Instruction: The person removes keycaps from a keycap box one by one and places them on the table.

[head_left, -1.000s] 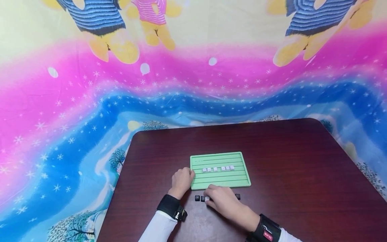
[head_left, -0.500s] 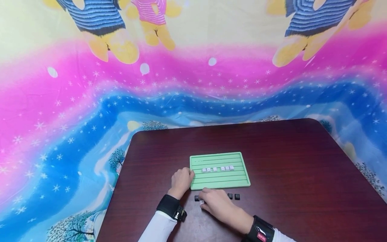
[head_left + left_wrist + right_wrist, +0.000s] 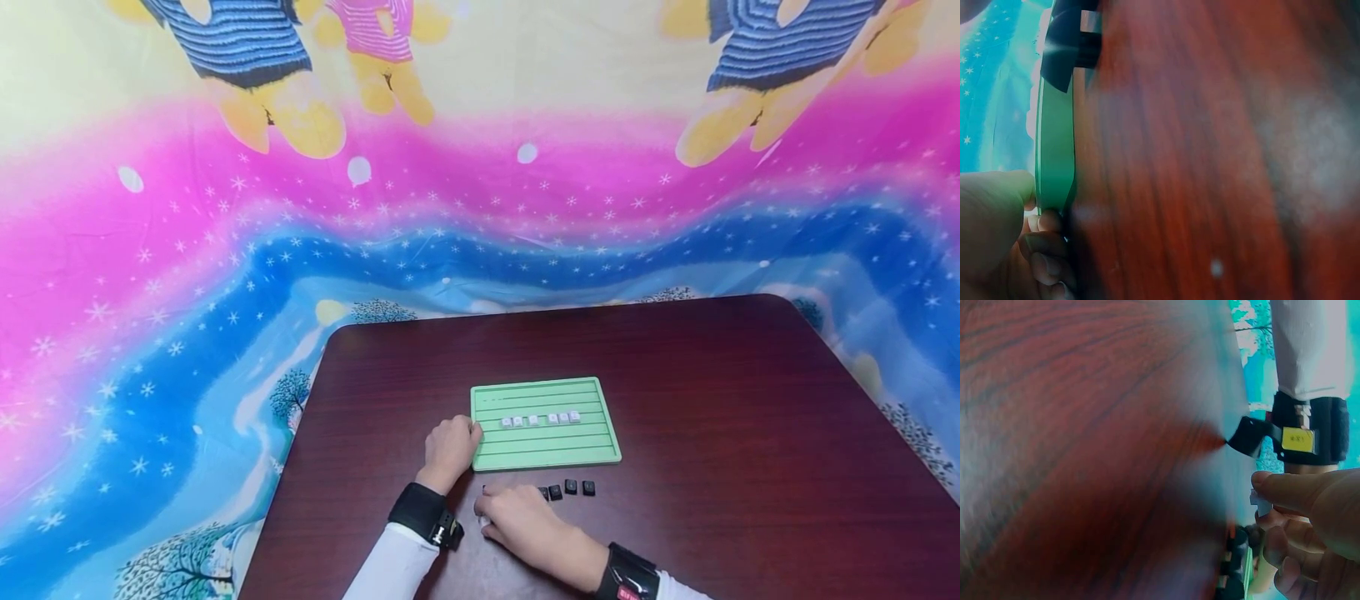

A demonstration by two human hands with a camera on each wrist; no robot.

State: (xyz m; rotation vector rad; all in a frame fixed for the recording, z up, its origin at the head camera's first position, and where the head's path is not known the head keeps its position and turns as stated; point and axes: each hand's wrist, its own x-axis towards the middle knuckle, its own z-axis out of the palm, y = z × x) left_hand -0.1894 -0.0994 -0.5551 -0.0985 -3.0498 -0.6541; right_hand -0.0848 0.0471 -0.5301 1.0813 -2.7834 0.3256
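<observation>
My left hand (image 3: 448, 450) grips the left edge of a green grooved board (image 3: 555, 451); in the left wrist view, thumb and fingers sit on either side of the board's edge (image 3: 1057, 144). Just in front of the board, my right hand (image 3: 528, 525) pinches a small white keycap (image 3: 1264, 505) between thumb and finger. Several white keycaps (image 3: 533, 421) stand in one line across the middle of the board, with gaps between groups. Several black keycaps (image 3: 572, 486) lie on the table along the board's near edge; those at the left are partly hidden by the right hand.
The dark red-brown wooden table (image 3: 735, 433) extends around the board on all sides. Behind it hangs a colourful printed cloth (image 3: 450, 183). Each wrist carries a black strap (image 3: 420, 510) with a camera mount.
My right hand has slid left and towards me with the white keycap, uncovering more black keycaps to its right. The left hand stays put on the board.
</observation>
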